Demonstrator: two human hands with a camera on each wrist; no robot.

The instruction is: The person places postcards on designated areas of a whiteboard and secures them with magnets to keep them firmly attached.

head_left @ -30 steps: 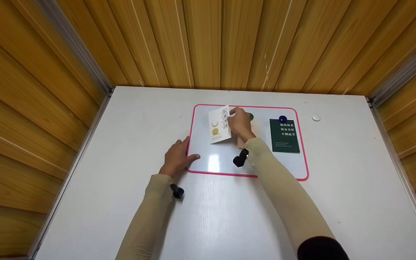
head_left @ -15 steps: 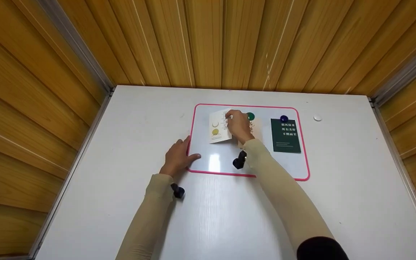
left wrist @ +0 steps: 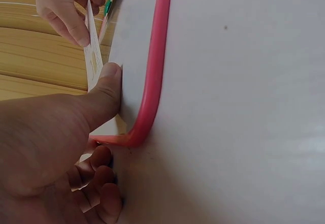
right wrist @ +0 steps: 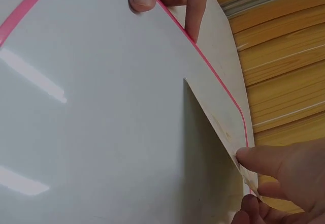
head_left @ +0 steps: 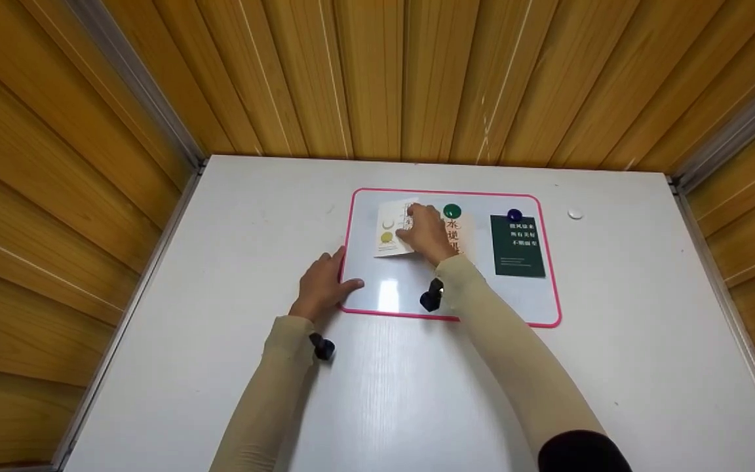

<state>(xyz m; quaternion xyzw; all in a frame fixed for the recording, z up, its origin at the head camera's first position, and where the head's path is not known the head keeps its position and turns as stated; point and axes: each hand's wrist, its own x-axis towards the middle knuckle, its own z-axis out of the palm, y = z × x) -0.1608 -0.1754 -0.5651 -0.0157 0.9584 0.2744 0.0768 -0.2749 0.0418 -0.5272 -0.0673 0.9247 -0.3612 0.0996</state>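
My right hand [head_left: 430, 233] pinches a white card [head_left: 388, 246] by its right side, over the upper left of a pink-framed whiteboard [head_left: 377, 288]. The card bears a yellow disc and dark characters. In the right wrist view the card [right wrist: 216, 120] stands tilted off the board between thumb and fingers. My left hand [head_left: 322, 285] rests at the board's left edge. Its thumb [left wrist: 109, 76] lies on the board's surface, and the other fingers touch down outside the frame. Right of my right hand is a pale pink card [head_left: 463, 239] under a green round magnet [head_left: 452, 211].
A dark green card [head_left: 518, 252] lies on the board's right side, with a dark blue magnet [head_left: 514, 214] at its top. A white round magnet [head_left: 575, 214] sits on the white table [head_left: 626, 295], right of the board. Wood-patterned walls [head_left: 377, 78] enclose the table.
My right hand has moved slightly left and down with the white card, which sits a little lower. More of the pale pink card and the green magnet shows. The left hand stays still.
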